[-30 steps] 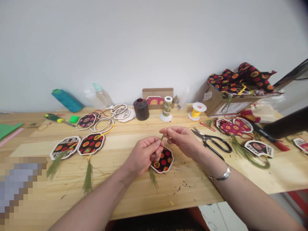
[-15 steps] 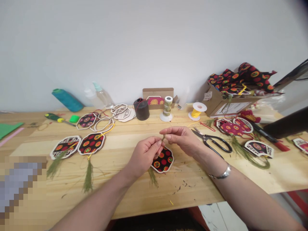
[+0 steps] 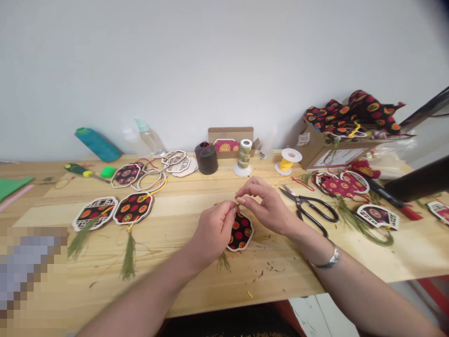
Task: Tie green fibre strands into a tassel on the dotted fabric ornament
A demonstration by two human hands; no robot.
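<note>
Above the middle of the table, my left hand point(image 3: 215, 229) is closed round a green tassel point(image 3: 223, 260), whose loose strands hang out below the fist. Fingertip to fingertip with it, my right hand point(image 3: 264, 206) pinches the thin olive-green upper end of the tassel; the fingers hide most of that spot. Directly under the hands lies a scalloped ornament point(image 3: 242, 231), black patterned fabric in a pale wooden frame, partly covered by my left hand. Black-handled scissors point(image 3: 308, 208) rest on the table just right of my right hand, blades slightly apart.
Two tasselled ornaments point(image 3: 133, 209) lie at left. Along the wall stand a black thread spool point(image 3: 206, 159), a green-gold ribbon spool point(image 3: 244, 157), a yellow cord spool point(image 3: 287, 163) and a teal thread cone point(image 3: 98, 144). A cardboard box point(image 3: 336, 152) with fabric is at right.
My right hand has turned, its fingers now curling over the thumb at the pinch. The left fist has rolled slightly rightward and covers more of the ornament.
</note>
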